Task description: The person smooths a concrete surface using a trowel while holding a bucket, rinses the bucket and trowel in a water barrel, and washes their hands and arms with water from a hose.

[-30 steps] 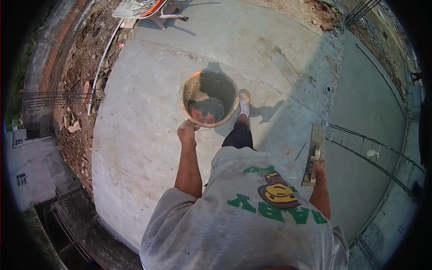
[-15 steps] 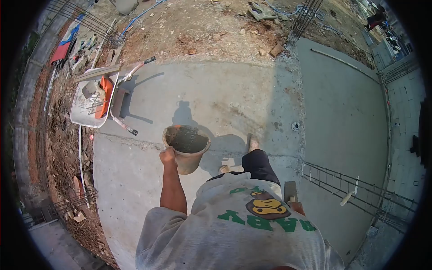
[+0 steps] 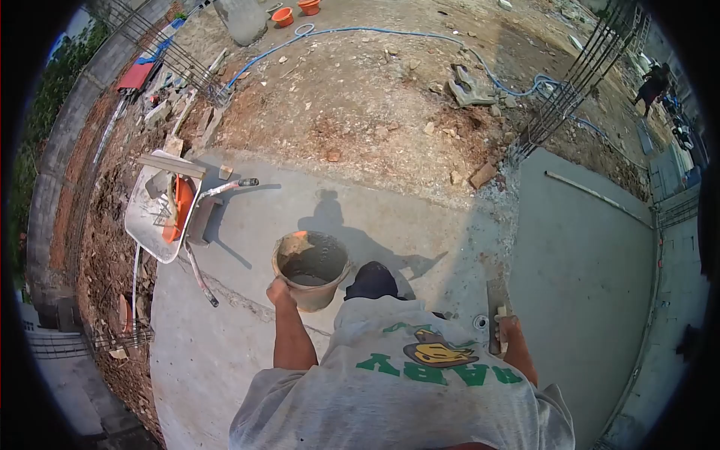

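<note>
My left hand point(image 3: 280, 291) is closed on the near rim of a mortar-stained bucket point(image 3: 309, 300), which hangs tilted over the grey concrete slab point(image 3: 217, 352). Grey residue coats the inside of the bucket, with an orange patch at its far rim. On the right, my right hand point(image 3: 511, 330) grips the handle of a long flat trowel point(image 3: 495, 304), its blade pointing forward beside a round pipe opening point(image 3: 481, 322) in the slab.
A wheelbarrow point(image 3: 154, 217) holding an orange item stands at the left. Rebar point(image 3: 570, 82) rises at the slab's far right corner. Beyond lie rubble, a blue hose point(image 3: 360, 30) and orange tubs point(image 3: 283, 16). A person point(image 3: 652, 86) stands far off at the upper right.
The view has moved forward over the slab and now takes in more ground beyond it. The bucket has gone along in my left hand. My right hand and the trowel show more fully again.
</note>
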{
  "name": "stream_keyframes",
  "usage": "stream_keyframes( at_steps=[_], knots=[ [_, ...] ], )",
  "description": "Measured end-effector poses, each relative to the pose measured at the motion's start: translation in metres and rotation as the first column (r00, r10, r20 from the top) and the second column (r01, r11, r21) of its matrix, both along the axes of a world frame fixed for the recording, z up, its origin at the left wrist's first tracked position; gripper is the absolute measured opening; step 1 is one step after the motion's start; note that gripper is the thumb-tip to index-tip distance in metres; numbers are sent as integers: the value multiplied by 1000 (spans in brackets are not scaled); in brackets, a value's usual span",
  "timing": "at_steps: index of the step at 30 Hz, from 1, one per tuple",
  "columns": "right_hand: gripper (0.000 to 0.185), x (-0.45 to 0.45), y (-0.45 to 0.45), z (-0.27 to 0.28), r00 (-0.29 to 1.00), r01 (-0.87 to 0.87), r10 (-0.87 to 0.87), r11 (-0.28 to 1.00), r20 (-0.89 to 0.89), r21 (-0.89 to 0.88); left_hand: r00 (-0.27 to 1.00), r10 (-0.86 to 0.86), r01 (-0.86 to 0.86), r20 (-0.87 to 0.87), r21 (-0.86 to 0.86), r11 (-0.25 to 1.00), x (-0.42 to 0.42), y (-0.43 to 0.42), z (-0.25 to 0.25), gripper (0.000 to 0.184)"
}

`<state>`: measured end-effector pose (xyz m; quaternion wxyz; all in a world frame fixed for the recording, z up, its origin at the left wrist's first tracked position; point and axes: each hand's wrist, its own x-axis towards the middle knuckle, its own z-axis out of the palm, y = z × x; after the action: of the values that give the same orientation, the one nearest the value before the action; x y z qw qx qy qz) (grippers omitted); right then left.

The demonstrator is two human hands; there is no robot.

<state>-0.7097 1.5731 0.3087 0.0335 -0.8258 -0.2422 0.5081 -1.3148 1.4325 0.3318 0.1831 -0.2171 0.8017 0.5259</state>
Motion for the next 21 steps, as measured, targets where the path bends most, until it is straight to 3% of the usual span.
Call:
stream_keyframes(
  at_steps=[2, 4, 6, 8, 9, 10, 11, 12, 13, 15, 17, 18, 19, 20, 21],
  knots=[
    [18, 9, 77, -10, 999, -28, 35, 969, -23, 247, 999, 16, -18, 34, 36, 999, -6, 40, -9, 8],
    [22, 13, 139, -29, 990, 79, 3, 825, -144, 560, 1000, 16, -20, 24, 164, 986, -10, 93, -24, 7],
    [25, 0, 198, -43, 998, -54, 64, 791, 5, 610, 978, -71, 38, 196, 165, 986, -29, 138, -48, 7],
    [30, 6, 231, -111, 977, -185, 62, 709, 202, 680, 975, -8, -24, 221, 142, 990, -39, 191, -68, 7],
    [32, -33, 247, -64, 978, -96, -5, 880, 211, 465, 964, -34, 16, 263, 67, 998, -40, 222, -57, 8],
    [33, -58, 254, -37, 989, -15, -45, 916, 140, 400, 961, -46, 2, 273, 158, 987, -50, 249, -60, 7],
    [34, -60, 257, -54, 989, 84, -125, 916, 82, 392, 955, -107, 16, 276, 312, 950, -69, 271, -86, 4],
    [34, -68, 277, -62, 990, 18, -40, 987, 133, 161, 940, -234, 99, 247, 457, 884, -84, 295, -92, 20],
    [32, -115, 281, 19, 990, 120, -134, 962, 43, 245, 913, -351, 169, 206, 592, 788, -100, 316, -98, 40],
    [25, -137, 293, 41, 997, 82, -80, 992, -17, 93, 905, -366, 233, 216, 469, 852, -111, 377, -54, 27],
    [29, -163, 304, 45, 998, 40, -39, 999, 54, -24, 944, -277, 196, 176, 375, 906, -125, 443, -27, 17],
    [24, -164, 304, 20, 997, 67, -61, 989, 53, -132, 971, -194, 136, 141, 340, 931, -134, 474, -23, 13],
    [20, -167, 312, -3, 997, 67, -56, 966, 51, -249, 951, -247, 180, 186, 319, 931, -157, 499, -37, 12],
    [20, -170, 322, -20, 999, 41, -30, 946, 41, -320, 936, -265, 195, 232, 285, 939, -179, 511, -56, 12],
    [21, -171, 334, -32, 999, 18, -9, 946, 31, -323, 956, -169, 99, 241, 279, 955, -181, 535, -58, 10]
  ],
)
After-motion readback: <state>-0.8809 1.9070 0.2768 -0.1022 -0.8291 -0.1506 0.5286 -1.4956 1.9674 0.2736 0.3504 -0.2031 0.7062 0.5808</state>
